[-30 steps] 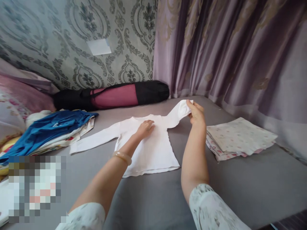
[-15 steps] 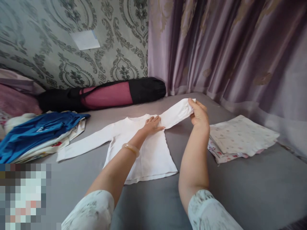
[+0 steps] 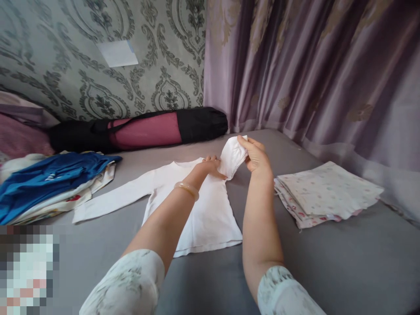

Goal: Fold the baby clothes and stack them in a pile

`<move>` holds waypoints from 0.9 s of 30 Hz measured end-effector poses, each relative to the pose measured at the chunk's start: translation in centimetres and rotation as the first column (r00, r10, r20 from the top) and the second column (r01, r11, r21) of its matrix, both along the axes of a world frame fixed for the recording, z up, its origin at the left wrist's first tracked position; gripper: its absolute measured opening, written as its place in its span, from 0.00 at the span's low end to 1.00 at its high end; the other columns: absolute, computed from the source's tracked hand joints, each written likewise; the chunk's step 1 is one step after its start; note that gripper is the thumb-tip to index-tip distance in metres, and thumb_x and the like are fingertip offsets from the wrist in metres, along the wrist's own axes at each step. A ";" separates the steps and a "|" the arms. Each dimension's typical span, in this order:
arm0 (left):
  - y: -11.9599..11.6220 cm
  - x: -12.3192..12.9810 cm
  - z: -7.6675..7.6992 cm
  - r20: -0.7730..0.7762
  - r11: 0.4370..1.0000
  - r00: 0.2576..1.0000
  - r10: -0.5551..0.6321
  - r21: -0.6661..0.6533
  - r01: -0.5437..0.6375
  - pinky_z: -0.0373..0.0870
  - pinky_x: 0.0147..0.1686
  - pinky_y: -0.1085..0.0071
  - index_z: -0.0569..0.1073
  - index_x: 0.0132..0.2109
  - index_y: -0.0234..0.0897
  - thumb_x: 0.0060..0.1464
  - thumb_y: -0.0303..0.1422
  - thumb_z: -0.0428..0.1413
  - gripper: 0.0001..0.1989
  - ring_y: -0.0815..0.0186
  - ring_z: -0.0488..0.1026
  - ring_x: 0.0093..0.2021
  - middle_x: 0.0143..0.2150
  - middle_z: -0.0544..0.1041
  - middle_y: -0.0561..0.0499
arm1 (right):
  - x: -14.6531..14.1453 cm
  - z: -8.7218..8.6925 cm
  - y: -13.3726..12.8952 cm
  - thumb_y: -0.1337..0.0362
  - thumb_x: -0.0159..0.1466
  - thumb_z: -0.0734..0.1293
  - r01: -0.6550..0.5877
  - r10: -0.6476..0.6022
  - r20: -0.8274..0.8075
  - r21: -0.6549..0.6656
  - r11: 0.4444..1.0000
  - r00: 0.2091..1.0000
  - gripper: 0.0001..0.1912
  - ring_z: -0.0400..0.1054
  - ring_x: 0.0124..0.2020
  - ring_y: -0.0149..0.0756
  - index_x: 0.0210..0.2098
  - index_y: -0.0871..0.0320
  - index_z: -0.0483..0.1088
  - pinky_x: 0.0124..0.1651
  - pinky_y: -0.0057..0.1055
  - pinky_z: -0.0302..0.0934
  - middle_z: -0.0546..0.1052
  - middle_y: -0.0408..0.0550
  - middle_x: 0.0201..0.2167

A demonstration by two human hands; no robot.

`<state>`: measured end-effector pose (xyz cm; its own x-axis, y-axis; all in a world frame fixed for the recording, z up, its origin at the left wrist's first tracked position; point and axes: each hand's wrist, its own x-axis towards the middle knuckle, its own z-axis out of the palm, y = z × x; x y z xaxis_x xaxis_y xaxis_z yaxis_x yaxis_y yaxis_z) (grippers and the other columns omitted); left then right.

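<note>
A white long-sleeved shirt (image 3: 208,223) lies spread on the grey bed, its neckline away from me and one sleeve stretched out to the left. My left hand (image 3: 212,167) rests on the shirt by the right-hand shoulder, fingers apart and holding nothing; a pale bangle (image 3: 187,190) circles that wrist. Between thumb and fingers, my right hand (image 3: 256,154) grips the cuff end of the other sleeve (image 3: 232,156). That sleeve is lifted off the bed and bends up beside my left hand.
Folded spotted clothes (image 3: 331,190) are stacked at the right. A blue garment (image 3: 55,181) tops a clothes pile at the left. Along the patterned wall lies a long black and pink bag (image 3: 147,130). Purple curtains (image 3: 295,57) hang behind the bed (image 3: 210,286).
My right hand has moved left, bringing the cuff closer to my left hand, so the sleeve now bends instead of stretching out. My left hand stays on the shoulder.
</note>
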<state>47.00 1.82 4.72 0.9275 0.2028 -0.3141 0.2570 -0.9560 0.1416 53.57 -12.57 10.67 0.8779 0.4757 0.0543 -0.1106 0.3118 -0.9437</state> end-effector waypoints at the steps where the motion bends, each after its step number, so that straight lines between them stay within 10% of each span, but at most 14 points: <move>1: -0.2 0.0 0.2 -0.013 1.000 1.000 0.014 -0.002 -0.014 0.52 0.60 0.43 0.59 0.65 0.35 0.39 0.61 0.57 0.52 0.37 0.47 0.67 0.69 0.52 0.33 | -0.2 0.0 0.3 0.54 0.47 0.76 -0.007 0.007 -0.012 -0.005 1.000 1.000 0.17 0.72 0.28 0.33 0.27 0.59 0.72 0.30 0.26 0.63 0.75 0.41 0.22; 11: 1.8 -3.9 -2.2 0.350 0.917 0.899 0.262 -0.380 -0.119 0.54 0.62 0.52 0.59 0.65 0.37 0.46 0.55 0.59 0.45 0.44 0.50 0.68 0.69 0.52 0.35 | -2.2 0.5 2.5 0.54 0.45 0.77 0.006 -0.014 -0.084 -0.098 0.995 0.996 0.18 0.68 0.23 0.30 0.26 0.58 0.71 0.25 0.25 0.60 0.73 0.38 0.18; 14: 3.5 -7.5 -2.6 0.420 0.750 0.724 0.548 -0.630 -0.202 0.65 0.55 0.61 0.66 0.60 0.35 0.53 0.46 0.57 0.32 0.53 0.66 0.59 0.62 0.65 0.36 | -3.0 0.2 3.6 0.54 0.45 0.77 -0.017 0.011 -0.066 -0.096 0.995 0.998 0.17 0.68 0.23 0.29 0.25 0.59 0.71 0.26 0.25 0.60 0.74 0.39 0.20; 20: 5.9 -13.7 -3.4 0.158 0.246 0.363 0.918 -0.946 -0.212 0.73 0.39 0.70 0.70 0.50 0.30 0.56 0.36 0.57 0.18 0.66 0.77 0.37 0.45 0.76 0.41 | -4.7 -1.3 6.6 0.57 0.48 0.74 -0.052 0.053 -0.002 -0.118 0.992 0.999 0.13 0.66 0.24 0.28 0.24 0.60 0.71 0.29 0.26 0.59 0.72 0.38 0.20; 27: 6.1 -14.6 -4.9 0.058 0.078 0.259 0.964 -0.995 -0.066 0.73 0.37 0.72 0.70 0.45 0.30 0.58 0.34 0.57 0.12 0.69 0.77 0.32 0.36 0.78 0.44 | -7.1 -4.7 9.9 0.59 0.56 0.66 -0.081 0.154 0.197 -0.336 0.938 0.968 0.11 0.71 0.30 0.34 0.28 0.61 0.74 0.33 0.27 0.62 0.75 0.42 0.24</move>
<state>32.41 7.88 -0.15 0.5293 0.8304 -0.1741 -0.0070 0.2094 0.9778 46.48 -2.65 5.99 0.7985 0.5986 0.0633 0.0911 -0.0163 -0.9957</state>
